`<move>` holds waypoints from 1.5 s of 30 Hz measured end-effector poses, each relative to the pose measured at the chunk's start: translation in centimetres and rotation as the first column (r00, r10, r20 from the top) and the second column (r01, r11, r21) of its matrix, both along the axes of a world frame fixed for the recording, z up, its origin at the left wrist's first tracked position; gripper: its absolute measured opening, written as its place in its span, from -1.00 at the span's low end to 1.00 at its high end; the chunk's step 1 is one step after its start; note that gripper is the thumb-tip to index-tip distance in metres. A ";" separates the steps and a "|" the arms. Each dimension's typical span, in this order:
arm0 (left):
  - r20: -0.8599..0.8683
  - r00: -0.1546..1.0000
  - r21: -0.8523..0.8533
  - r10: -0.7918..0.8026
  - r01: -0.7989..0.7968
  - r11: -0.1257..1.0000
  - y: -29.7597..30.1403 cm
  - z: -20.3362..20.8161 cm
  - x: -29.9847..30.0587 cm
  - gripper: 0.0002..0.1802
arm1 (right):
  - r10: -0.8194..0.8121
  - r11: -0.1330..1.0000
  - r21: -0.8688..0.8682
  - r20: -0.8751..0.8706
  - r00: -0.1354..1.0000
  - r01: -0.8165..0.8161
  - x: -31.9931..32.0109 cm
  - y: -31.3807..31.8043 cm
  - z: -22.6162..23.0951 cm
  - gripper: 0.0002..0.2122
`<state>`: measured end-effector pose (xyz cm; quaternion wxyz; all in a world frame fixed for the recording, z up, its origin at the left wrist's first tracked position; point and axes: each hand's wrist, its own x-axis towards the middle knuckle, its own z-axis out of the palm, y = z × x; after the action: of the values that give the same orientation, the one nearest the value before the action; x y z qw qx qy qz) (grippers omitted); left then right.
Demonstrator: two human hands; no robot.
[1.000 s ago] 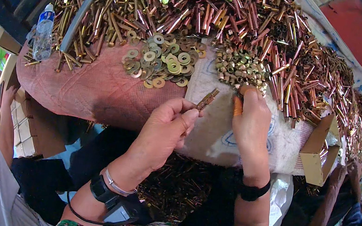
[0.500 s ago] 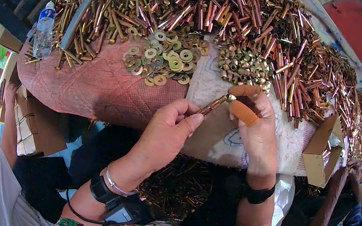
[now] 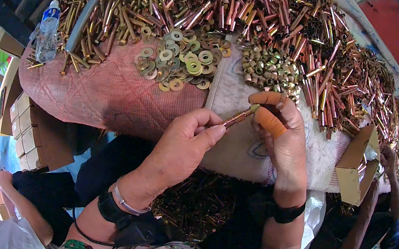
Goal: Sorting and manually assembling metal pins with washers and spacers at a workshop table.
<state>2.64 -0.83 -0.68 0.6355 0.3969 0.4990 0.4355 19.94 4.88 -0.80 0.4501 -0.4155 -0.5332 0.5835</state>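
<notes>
My left hand [image 3: 184, 140] pinches a copper-coloured sleeve anchor [image 3: 235, 119] between thumb and fingers, its free end pointing up and to the right. At that end sits a small cone nut [image 3: 254, 108], gripped by the thumb and forefinger of my right hand [image 3: 285, 137], which wear orange finger covers. Just beyond my hands lie a heap of flat washers [image 3: 193, 67] and, to its right, a cluster of loose cone nuts [image 3: 269, 69]. Metal sleeves [image 3: 317, 98] are piled behind and to the right; long bolts [image 3: 117, 17] lie at the far left.
The padded work surface has a red quilted cover [image 3: 111, 91] and a pale cloth [image 3: 221, 148]. A plastic bottle [image 3: 48, 35] stands at left, near a grey curved strip [image 3: 86, 15]. An open cardboard box [image 3: 355, 168] sits at right beside another person's hands [image 3: 388, 163].
My right fingers have shifted slightly around the cone nut; my left hand stays nearly still. The person at left has lowered an arm, and a hand at right has moved up beside the box.
</notes>
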 end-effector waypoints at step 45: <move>-0.466 0.879 0.293 0.105 0.041 0.955 -0.6 1.3 -0.3 -0.89 | 0.010 0.988 -0.151 0.025 1.000 -0.006 -0.8 -0.9 1.5 -0.87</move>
<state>2.31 -1.43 0.57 0.4196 0.5734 0.5758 0.4045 19.19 4.00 0.70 0.4082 -0.4537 -0.4947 0.6187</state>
